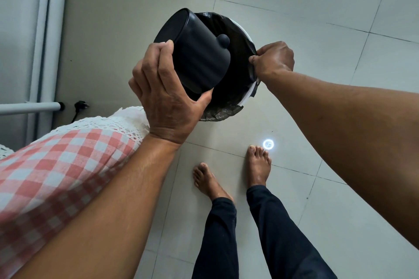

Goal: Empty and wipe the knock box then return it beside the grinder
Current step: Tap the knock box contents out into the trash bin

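Two hands, matte cylindrical knock box (199, 56), crinkled bin liner (235, 36)

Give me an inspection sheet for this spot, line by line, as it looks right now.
Surface: pale tiled floor, glossy, light reflections.
Job's things: black knock box tipped over the bin with black liner; grinder and cloth not in view.
Clutter: nothing seen.
Grippers: left hand grips the knock box; right hand pinches the liner edge.
Cables: black plug and cord on the floor, left.
Surroundings: checked tablecloth with lace edge, bare feet.
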`<state>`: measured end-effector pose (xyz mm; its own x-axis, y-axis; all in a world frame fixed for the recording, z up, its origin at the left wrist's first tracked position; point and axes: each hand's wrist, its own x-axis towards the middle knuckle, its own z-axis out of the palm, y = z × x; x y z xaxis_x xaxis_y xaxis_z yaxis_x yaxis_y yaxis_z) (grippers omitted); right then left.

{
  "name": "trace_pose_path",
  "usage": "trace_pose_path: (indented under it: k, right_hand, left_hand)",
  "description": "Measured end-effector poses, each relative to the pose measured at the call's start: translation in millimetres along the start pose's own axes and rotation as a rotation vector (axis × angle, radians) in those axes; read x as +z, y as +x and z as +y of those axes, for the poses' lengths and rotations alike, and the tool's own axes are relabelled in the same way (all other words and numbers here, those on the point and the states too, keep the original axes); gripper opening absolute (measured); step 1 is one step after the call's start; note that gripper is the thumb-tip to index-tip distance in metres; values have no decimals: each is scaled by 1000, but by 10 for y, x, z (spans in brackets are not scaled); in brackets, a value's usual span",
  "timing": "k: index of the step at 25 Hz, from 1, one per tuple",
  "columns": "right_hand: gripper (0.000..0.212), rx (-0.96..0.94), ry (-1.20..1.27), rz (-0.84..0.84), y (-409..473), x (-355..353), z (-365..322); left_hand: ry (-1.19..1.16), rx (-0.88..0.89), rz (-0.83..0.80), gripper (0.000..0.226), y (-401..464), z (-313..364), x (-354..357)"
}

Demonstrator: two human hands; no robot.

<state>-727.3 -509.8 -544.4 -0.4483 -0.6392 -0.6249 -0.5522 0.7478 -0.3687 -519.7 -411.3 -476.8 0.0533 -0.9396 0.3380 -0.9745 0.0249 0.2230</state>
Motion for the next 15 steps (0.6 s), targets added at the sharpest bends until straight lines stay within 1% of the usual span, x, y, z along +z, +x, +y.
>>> trace_pose_path:
  k: [3,7,9,12,15]
  right_hand:
    - [11,0,5,-5,-10,-5,-2]
    - [11,2,2,0,-14,0,-8]
    - [11,1,4,2,-13,6,-10]
    - [14,0,-2,5,-14,11,9]
    - [13,-5,4,2,-21,6,14]
  left_hand:
    - [14,0,12,106,-2,-15,-18]
    - [28,-19,-36,106,-56,-55,9]
    - [39,-55,-51,106,-81,-73,19]
    - [30,-115,-25,107,-67,-57,39]
    - [17,-140,-28,107,-50,-39,63]
